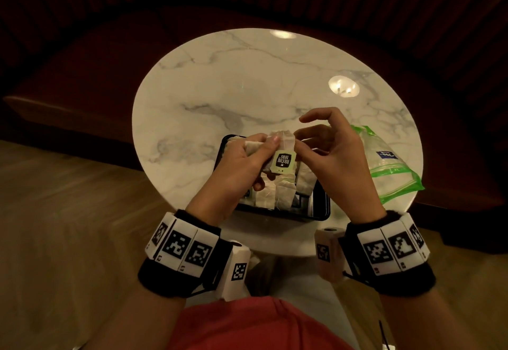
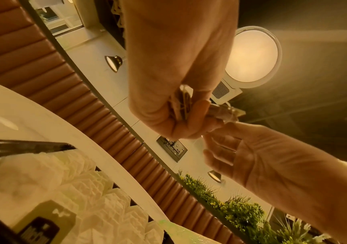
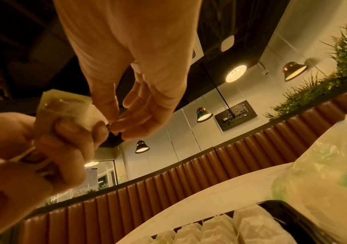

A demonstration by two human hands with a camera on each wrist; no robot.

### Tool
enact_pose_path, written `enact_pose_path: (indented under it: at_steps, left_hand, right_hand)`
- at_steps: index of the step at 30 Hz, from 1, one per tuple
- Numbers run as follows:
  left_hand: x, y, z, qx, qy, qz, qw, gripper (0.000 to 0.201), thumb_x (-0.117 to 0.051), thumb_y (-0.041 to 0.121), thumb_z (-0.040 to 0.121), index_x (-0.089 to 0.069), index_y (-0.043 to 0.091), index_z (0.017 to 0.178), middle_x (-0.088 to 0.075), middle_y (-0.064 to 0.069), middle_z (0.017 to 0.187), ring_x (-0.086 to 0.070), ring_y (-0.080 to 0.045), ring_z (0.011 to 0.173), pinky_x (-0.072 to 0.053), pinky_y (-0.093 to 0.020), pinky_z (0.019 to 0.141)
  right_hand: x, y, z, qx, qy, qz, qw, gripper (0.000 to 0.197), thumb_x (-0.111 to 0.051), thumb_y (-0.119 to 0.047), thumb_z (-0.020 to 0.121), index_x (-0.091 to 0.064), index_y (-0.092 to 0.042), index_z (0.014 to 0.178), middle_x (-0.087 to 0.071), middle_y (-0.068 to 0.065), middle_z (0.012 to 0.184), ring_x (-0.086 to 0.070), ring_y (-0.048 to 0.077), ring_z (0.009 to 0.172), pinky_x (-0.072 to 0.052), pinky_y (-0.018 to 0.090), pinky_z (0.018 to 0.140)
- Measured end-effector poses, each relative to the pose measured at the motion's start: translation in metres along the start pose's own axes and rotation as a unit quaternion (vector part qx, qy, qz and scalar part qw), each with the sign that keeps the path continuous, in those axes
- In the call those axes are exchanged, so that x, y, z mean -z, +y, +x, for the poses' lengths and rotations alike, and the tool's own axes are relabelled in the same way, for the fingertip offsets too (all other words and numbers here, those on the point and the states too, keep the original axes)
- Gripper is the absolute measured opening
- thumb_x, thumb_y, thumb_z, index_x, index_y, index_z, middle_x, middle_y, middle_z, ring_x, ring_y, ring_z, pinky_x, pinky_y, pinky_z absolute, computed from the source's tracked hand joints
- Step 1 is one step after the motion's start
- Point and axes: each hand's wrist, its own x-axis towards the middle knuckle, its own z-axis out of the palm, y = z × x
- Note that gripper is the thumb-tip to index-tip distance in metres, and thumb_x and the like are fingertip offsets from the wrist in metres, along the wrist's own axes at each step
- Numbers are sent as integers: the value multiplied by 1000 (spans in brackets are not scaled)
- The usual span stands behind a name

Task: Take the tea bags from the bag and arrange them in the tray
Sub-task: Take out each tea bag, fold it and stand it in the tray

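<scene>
Round marble table (image 1: pixel 220 96) before a dark ribbed bench (image 3: pixel 189 178), under warm lamps. Left of the black tray (image 1: pixel 321 206): only bare marble. Above the tray: left hand (image 1: pixel 242 162) curled round a small bunch of tea bags (image 1: pixel 283 140), their green-edged tag (image 1: pixel 285 161) hanging loose. Beside it, also over the tray: right hand (image 1: pixel 330 154), thumb and fingertips pinched on the edge of the same bunch, other fingers spread wide. Inside the tray: rows of tea bags (image 1: pixel 275 193) standing on edge. Right of the tray: green-edged zip bag (image 1: pixel 390 168), flat on the marble.
</scene>
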Motion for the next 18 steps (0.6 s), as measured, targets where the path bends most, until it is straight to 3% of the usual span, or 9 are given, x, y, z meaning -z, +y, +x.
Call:
enact_pose_path:
  at_steps: [3, 5, 9, 12, 14, 18]
  left_hand:
    - [0, -1, 0, -26, -4, 38, 999, 25, -50, 32, 100, -66, 16, 91, -64, -8, 74, -58, -17, 65, -43, -27, 51]
    - [0, 0, 0, -42, -6, 49, 998, 26, -51, 31, 100, -66, 12, 92, -63, -10, 73, -57, -21, 67, -44, -36, 59]
    - [0, 3, 0, -71, -7, 60, 996, 21, -51, 24, 100, -64, 13, 87, -57, 10, 53, -49, -1, 48, -36, -17, 45]
    - [0, 5, 0, -97, -25, 65, 993, 23, -50, 14, 101, -64, -3, 95, -57, 15, 48, -52, 4, 44, -36, -7, 46]
    - [1, 6, -1, -108, -38, 69, 991, 26, -51, 13, 100, -64, -8, 97, -59, 14, 51, -54, 4, 46, -37, -5, 47]
    - [3, 9, -2, -106, -64, 63, 990, 23, -53, 17, 99, -69, 1, 93, -65, 10, 59, -58, 3, 53, -40, -7, 51]
  right_hand:
    - [2, -2, 2, -16, 9, 40, 999, 34, -73, -4, 83, -55, -21, 107, -71, 4, 86, -70, 22, 78, -59, 42, 75]
    - [4, -2, 3, -25, 15, 71, 997, 35, -71, -2, 84, -56, -18, 110, -72, 7, 87, -71, 27, 80, -59, 45, 77]
    - [9, -3, 4, -46, 20, 103, 993, 36, -70, -1, 84, -54, -13, 114, -74, 6, 86, -70, 23, 78, -57, 37, 76]
    - [10, -3, 5, -58, 7, 108, 992, 36, -70, -1, 84, -55, -13, 114, -74, 7, 87, -70, 23, 78, -56, 36, 75]
    - [12, -3, 6, -60, -9, 106, 992, 36, -71, 0, 83, -57, -12, 114, -74, 8, 88, -70, 22, 79, -56, 33, 74]
    - [16, -7, 8, -62, -43, 109, 991, 37, -73, -1, 79, -60, -11, 113, -75, 9, 87, -72, 17, 80, -54, 23, 71]
